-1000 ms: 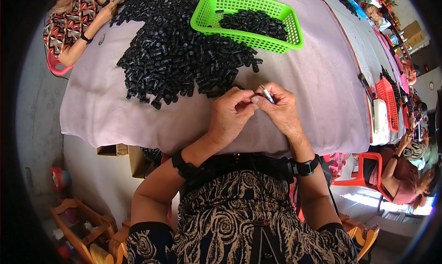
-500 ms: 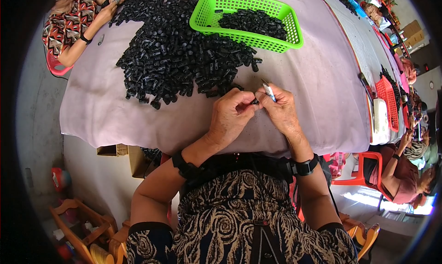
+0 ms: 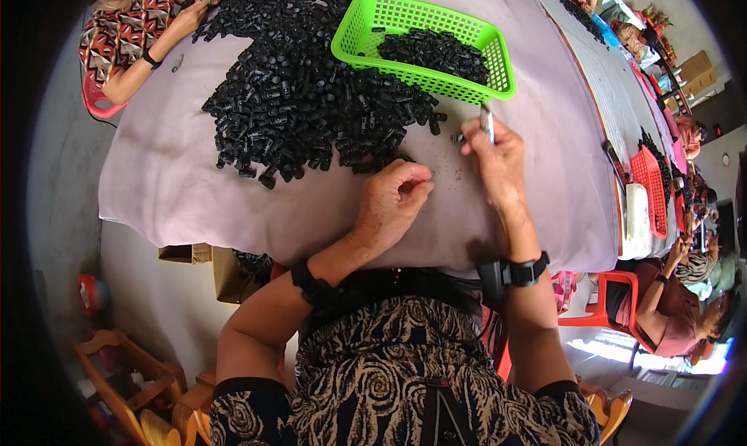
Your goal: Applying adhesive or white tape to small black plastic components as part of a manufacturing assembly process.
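Note:
My right hand [image 3: 499, 164] is raised over the cloth just below the green basket. A slim craft knife [image 3: 488, 125] with a pale handle lies between its fingers, pointing away from me. At the same fingertips sits a small black plastic part [image 3: 457, 138]. My left hand [image 3: 393, 203] rests lower, thumb and index finger pinched in a ring; whatever it may hold is hidden. Beside it spreads a large heap of short black cylindrical parts [image 3: 288, 111]. The green perforated basket [image 3: 498, 96] holds more of these black parts at its right side.
A mauve cloth [image 3: 545, 173] covers the table. At the far left a person's arm [image 3: 152, 57] reaches over the heap's edge. A red basket [image 3: 650, 193] stands on another table at the right, with people seated beyond. Cardboard boxes [image 3: 227, 275] sit under the near left edge.
My hands have come apart. The right has moved up and right toward the green basket with the craft knife and a black part; the left stays near its place, still pinched.

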Tool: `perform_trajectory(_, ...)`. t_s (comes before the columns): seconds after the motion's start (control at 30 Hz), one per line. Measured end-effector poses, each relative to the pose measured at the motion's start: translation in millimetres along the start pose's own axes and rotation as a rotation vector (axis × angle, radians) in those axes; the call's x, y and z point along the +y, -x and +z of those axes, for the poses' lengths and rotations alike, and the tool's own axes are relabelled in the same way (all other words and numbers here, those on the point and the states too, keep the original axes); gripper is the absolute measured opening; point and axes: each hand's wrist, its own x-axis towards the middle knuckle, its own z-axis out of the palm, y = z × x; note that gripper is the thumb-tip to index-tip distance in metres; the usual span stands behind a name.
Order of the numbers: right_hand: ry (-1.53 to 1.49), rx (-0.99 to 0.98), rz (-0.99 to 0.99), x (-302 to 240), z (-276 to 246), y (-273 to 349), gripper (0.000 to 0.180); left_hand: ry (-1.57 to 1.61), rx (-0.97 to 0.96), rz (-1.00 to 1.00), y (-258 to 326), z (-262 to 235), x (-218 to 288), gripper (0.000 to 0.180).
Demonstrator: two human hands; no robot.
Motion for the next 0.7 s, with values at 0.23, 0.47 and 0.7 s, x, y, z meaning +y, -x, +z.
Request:
perform_trajectory(0.23, -0.077, 0.068, -0.079, -30, 5, -64, 0.010, -0.154, -0.132, 0.078, 2, 0, 11, 0.011)
perform_trajectory(0.47, 0.463, -0.107, -0.199, 29, 7, -40, 0.010, -0.173, -0.132, 0.088, 1, -2, 13, 0.012)
perform_trajectory(0.7, 0.721, -0.123, -0.275, 32, 18, -42, 0.013, -0.191, -0.097, 0.137, -1, -1, 6, 0.011)
